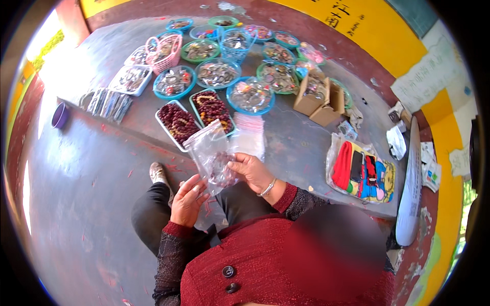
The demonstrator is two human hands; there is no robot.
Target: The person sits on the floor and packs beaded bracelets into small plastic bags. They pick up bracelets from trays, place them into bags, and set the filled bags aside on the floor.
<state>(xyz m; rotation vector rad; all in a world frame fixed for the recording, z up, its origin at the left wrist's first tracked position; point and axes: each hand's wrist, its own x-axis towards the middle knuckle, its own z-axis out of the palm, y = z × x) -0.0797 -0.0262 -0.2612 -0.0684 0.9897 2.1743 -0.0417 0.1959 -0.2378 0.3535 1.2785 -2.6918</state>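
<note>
A clear plastic bag (pixel 212 155) of dark beads was pinched between the left hand (pixel 188 201) and right hand (pixel 251 172); its mouth was best kept upward, above the ledge's front edge.

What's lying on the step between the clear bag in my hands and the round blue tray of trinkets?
In the head view, a stack of clear plastic bags lies between the held bag and the blue tray.

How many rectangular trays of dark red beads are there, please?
2, side by side on the grey floor: one white-rimmed tray at left, one teal-rimmed tray right of it, partly behind the clear plastic bag.
</note>
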